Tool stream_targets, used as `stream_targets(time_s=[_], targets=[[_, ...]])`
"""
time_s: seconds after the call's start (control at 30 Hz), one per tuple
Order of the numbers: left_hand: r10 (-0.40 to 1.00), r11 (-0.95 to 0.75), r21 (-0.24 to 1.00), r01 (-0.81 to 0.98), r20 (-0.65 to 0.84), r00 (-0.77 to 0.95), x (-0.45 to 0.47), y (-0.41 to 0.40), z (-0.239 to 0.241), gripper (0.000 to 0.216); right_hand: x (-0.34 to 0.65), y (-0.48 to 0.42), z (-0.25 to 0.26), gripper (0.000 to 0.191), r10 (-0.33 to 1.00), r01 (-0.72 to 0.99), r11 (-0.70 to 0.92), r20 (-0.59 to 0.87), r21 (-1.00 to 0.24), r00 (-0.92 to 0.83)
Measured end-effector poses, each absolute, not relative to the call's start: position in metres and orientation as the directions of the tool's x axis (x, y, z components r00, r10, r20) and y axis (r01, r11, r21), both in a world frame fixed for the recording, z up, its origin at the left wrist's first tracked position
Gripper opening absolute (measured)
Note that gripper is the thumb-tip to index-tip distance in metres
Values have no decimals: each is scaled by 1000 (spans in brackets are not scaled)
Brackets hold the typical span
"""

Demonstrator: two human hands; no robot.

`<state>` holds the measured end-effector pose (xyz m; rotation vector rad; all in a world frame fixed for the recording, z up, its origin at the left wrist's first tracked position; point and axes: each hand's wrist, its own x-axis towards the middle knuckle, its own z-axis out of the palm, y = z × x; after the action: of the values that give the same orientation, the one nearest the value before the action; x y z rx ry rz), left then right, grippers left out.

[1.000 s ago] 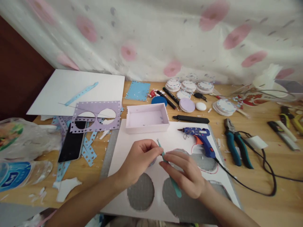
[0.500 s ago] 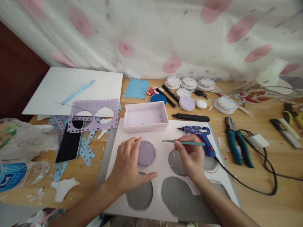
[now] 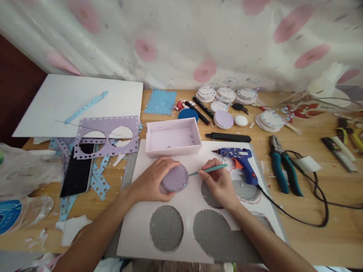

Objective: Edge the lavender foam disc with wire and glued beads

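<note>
A lilac disc (image 3: 175, 177) is pinched at its rim by the left hand (image 3: 151, 180), tilted just above the white sheet (image 3: 187, 200) on the bench (image 3: 312, 241). A teal tool (image 3: 208, 170) is held pen-like in the right hand (image 3: 218, 183), its tip at the disc's edge. Edge trimming seems in hand; a steady grip and slow turning are called for next.

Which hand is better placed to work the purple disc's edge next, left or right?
Right, probably. The right hand holds the teal tool with its tip at the purple disc edge; the left hand is busy gripping the disc.
</note>
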<state>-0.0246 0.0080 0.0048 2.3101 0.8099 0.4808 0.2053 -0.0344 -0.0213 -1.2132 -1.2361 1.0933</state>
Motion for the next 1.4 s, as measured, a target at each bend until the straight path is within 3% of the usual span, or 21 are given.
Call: stream_targets(time_s=[0.2, 0.63, 0.93, 1.4], targets=[[652, -596, 686, 418, 110, 750, -24, 8, 5, 70, 208, -34, -21, 16, 998, 39, 61, 61, -997, -2], [650, -595, 696, 403, 122, 750, -24, 9, 3, 69, 207, -35, -19, 13, 992, 190, 128, 123, -973, -40], [641, -601, 690, 404, 114, 759, -25, 9, 3, 70, 216, -39, -21, 7, 924, 363, 370, 299, -855, -236], [642, -594, 695, 405, 105, 760, -25, 10, 3, 72, 215, -40, -17, 11, 879, 342, 475, 416, -811, -235]])
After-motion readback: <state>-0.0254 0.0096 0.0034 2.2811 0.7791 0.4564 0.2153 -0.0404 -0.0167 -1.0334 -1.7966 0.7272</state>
